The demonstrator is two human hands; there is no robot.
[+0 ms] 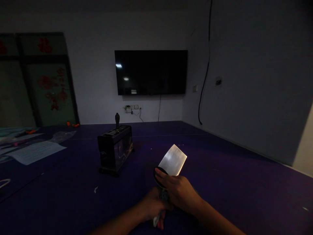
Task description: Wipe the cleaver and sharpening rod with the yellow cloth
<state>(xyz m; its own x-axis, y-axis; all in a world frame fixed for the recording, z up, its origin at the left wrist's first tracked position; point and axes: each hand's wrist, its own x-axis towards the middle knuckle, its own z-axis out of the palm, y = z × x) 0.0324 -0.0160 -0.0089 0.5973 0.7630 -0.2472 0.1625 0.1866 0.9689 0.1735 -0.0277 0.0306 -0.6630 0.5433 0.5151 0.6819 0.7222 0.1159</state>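
Observation:
My right hand [178, 191] is closed around the dark handle end of a cleaver, whose broad shiny blade [173, 160] points up and away over the purple table [220, 182]. Just below it, my left hand [154, 206] is wrapped around something pale and grey that pokes out under my fingers; I cannot make out what it is. A black knife block [114, 150] with one dark handle [117, 120] sticking up from its top stands on the table to the left, an arm's length ahead.
Papers and plastic sheets [36, 150] lie on the table's far left, with small orange items [72, 124] behind. A dark TV [151, 72] hangs on the back wall above sockets and cables. A white wall runs along the table's right edge.

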